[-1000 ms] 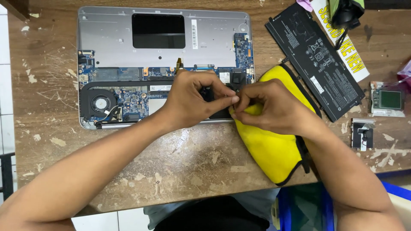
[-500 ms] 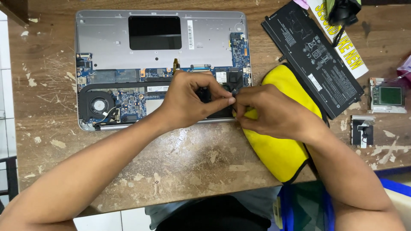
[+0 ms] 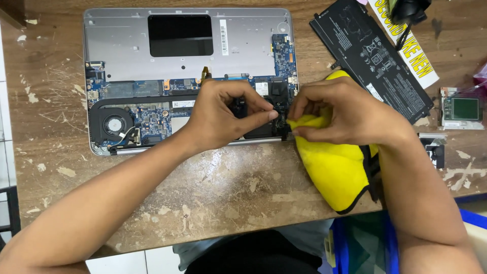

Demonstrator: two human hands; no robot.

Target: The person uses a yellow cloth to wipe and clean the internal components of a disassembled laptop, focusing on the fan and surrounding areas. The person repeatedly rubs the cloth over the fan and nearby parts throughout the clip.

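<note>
Both the left hand and right hand pinched a small black part at the opened silver laptop's near-right corner; it looked light, fragile, best gripped by its edges.

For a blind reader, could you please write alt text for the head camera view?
Both hands, left hand and right hand, pinch a small part at the opened laptop front right corner. A yellow cloth lies under the right wrist; a black battery lies beside it.

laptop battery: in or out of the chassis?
Out. The flat black battery lies on the wooden table right of the opened laptop, whose bottom cover is off, with circuit board and fan exposed.
</note>
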